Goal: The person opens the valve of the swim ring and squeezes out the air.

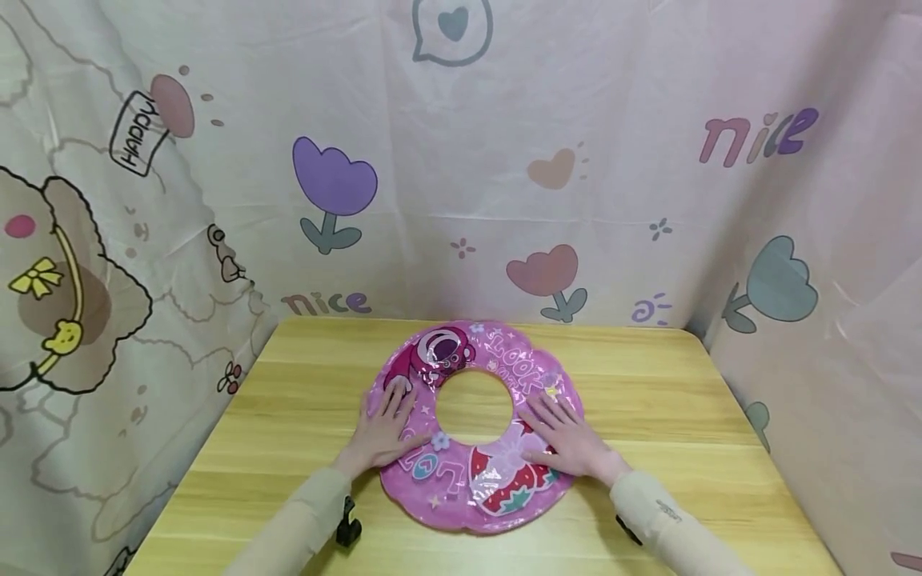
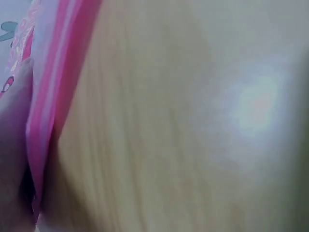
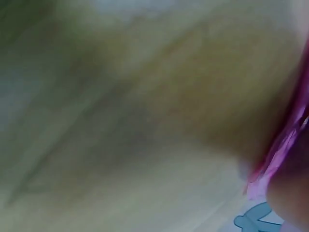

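A pink swim ring point(image 1: 446, 512) lies flat on the wooden table, printed with a bear, strawberries and white lettering. My left hand point(image 1: 384, 430) rests on its left side, fingers spread and pointing away from me. On the ring's right side lies my right hand point(image 1: 569, 442), also with fingers spread, over the strawberry print. The left wrist view shows the ring's pink edge point(image 2: 58, 87) beside the hand, above the wood. In the blurred right wrist view, a strip of pink ring point(image 3: 277, 159) shows next to the hand.
The wooden table point(image 1: 663, 416) extends around the ring on both sides. A printed cloth point(image 1: 461, 160) with tulips and hearts hangs at its back edge, and more cloth hangs at the left and right. Black wrist mounts point(image 1: 349, 528) sit under the sleeves.
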Demonstrator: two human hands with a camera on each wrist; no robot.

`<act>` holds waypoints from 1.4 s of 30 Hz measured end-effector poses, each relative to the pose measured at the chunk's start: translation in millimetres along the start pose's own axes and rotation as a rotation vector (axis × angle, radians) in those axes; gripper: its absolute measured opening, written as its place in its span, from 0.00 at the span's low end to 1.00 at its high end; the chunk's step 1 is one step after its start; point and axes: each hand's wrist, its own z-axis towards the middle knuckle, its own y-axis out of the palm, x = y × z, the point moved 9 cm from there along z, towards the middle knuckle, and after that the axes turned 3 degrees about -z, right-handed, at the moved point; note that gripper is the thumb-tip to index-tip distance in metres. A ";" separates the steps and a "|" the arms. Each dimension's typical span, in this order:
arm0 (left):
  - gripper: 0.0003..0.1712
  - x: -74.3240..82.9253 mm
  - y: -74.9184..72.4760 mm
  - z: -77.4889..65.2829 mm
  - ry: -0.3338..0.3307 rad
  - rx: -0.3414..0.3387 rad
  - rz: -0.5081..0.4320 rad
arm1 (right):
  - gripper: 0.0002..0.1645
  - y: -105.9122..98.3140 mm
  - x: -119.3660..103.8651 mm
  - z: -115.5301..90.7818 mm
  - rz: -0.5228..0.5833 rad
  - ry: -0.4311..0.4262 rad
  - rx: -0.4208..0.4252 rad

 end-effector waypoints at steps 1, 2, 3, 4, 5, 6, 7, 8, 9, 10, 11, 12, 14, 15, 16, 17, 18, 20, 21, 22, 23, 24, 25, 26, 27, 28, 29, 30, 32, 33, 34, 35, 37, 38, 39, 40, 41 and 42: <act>0.55 -2.7 -0.8 1.5 -0.029 0.005 -0.001 | 0.49 2.9 0.7 -0.4 0.014 0.007 -0.012; 0.56 -4.2 -1.1 2.8 -0.047 0.003 0.008 | 0.49 5.0 1.1 -0.9 0.030 0.012 -0.018; 0.56 -4.3 -1.0 3.8 -0.056 -0.005 0.020 | 0.49 7.3 1.7 -1.5 0.043 0.021 -0.025; 0.56 -4.4 -0.7 4.2 -0.062 -0.013 0.025 | 0.49 9.0 1.9 -1.9 0.052 0.026 -0.027; 0.56 -5.0 0.2 4.2 -0.064 -0.019 0.031 | 0.49 10.8 2.2 -2.4 0.058 0.034 -0.035; 0.56 -5.4 0.6 4.0 -0.064 -0.020 0.043 | 0.49 11.5 1.8 -2.6 0.063 0.035 -0.033; 0.56 -6.4 1.6 3.9 -0.063 -0.017 0.045 | 0.49 12.0 1.4 -2.5 0.065 0.035 -0.027; 0.56 -7.2 2.3 3.5 -0.060 -0.011 0.049 | 0.49 12.0 1.2 -2.4 0.065 0.033 -0.017; 0.56 -8.4 3.1 3.2 -0.057 0.001 0.051 | 0.49 11.9 0.8 -2.2 0.067 0.031 -0.008; 0.56 -9.9 4.1 3.1 -0.054 0.012 0.053 | 0.49 11.4 0.3 -1.8 0.066 0.027 0.002; 0.56 -10.7 4.5 3.1 -0.049 0.028 0.056 | 0.49 10.9 0.2 -1.3 0.067 0.024 0.011; 0.55 -10.8 4.3 3.4 -0.043 0.043 0.058 | 0.49 10.5 0.0 -0.9 0.068 0.021 0.018; 0.55 -10.4 3.8 4.2 -0.034 0.058 0.067 | 0.49 9.8 0.4 -0.1 0.069 0.019 0.022; 0.54 -9.8 3.3 4.9 -0.029 0.062 0.073 | 0.49 8.7 0.0 0.4 0.073 0.017 0.022; 0.54 -8.3 2.2 5.9 -0.023 0.057 0.075 | 0.49 8.0 -0.1 1.3 0.075 0.013 0.022; 0.53 -6.3 0.5 7.3 -0.018 0.053 0.076 | 0.49 6.2 -0.5 2.3 0.078 0.008 0.025; 0.52 -4.4 -0.8 9.5 -0.018 0.041 0.068 | 0.49 3.3 -1.4 3.5 0.090 0.000 0.033; 0.51 -1.1 -3.7 17.0 -0.030 0.010 0.035 | 0.48 -4.1 -3.2 8.0 0.112 -0.019 0.069; 0.51 0.6 -5.8 22.1 -0.039 -0.001 0.009 | 0.48 -8.2 -4.0 11.1 0.118 -0.027 0.089; 0.51 1.7 -7.8 28.2 -0.051 -0.009 -0.018 | 0.47 -12.5 -4.5 14.7 0.126 -0.033 0.110; 0.51 2.1 -9.5 34.1 -0.065 -0.014 -0.044 | 0.47 -16.5 -5.0 18.7 0.131 -0.034 0.125; 0.52 1.5 -9.8 39.7 -0.084 -0.024 -0.062 | 0.47 -18.1 -4.7 23.1 0.134 -0.030 0.127; 0.53 0.1 -9.2 44.9 -0.100 -0.033 -0.071 | 0.47 -18.1 -3.9 27.7 0.123 -0.019 0.116; 0.53 -1.7 -8.2 49.1 -0.114 -0.040 -0.072 | 0.47 -17.1 -3.2 31.8 0.112 -0.004 0.093; 0.53 -3.5 -6.3 52.3 -0.122 -0.048 -0.068 | 0.47 -14.1 -2.1 35.4 0.097 0.012 0.060; 0.53 -5.9 -3.0 54.6 -0.131 -0.063 -0.067 | 0.47 -10.0 -0.7 38.1 0.080 0.030 0.022; 0.53 -7.8 0.0 55.8 -0.136 -0.073 -0.063 | 0.47 -5.0 0.8 39.8 0.070 0.048 -0.018; 0.53 -9.4 2.7 56.9 -0.135 -0.074 -0.061 | 0.47 0.0 2.6 40.8 0.061 0.067 -0.053; 0.52 -10.9 6.5 59.0 -0.125 -0.061 -0.068 | 0.47 7.3 5.8 40.9 0.054 0.097 -0.089; 0.52 -10.9 7.9 59.8 -0.115 -0.051 -0.073 | 0.47 9.6 7.2 40.3 0.057 0.107 -0.087; 0.51 -10.6 8.4 60.7 -0.107 -0.040 -0.079 | 0.48 10.3 8.2 39.6 0.072 0.113 -0.071; 0.51 -9.6 7.7 61.3 -0.098 -0.024 -0.075 | 0.48 11.6 9.5 38.9 0.081 0.118 -0.054; 0.50 -8.6 8.4 61.9 -0.089 -0.007 -0.071 | 0.48 12.9 10.7 37.2 0.085 0.115 -0.013; 0.50 -7.5 7.9 61.7 -0.087 -0.002 -0.069 | 0.48 13.1 10.8 36.3 0.087 0.110 0.006; 0.50 -7.4 8.5 61.8 -0.087 -0.002 -0.062 | 0.48 12.7 10.4 35.6 0.095 0.102 0.025; 0.50 -6.6 7.8 61.5 -0.087 0.001 -0.059 | 0.48 12.8 10.1 34.8 0.097 0.096 0.038; 0.49 -6.3 7.8 61.4 -0.088 0.003 -0.052 | 0.48 12.8 9.9 34.6 0.097 0.092 0.046; 0.49 -6.3 8.0 61.4 -0.091 0.000 -0.047 | 0.48 11.8 9.3 34.3 0.105 0.088 0.054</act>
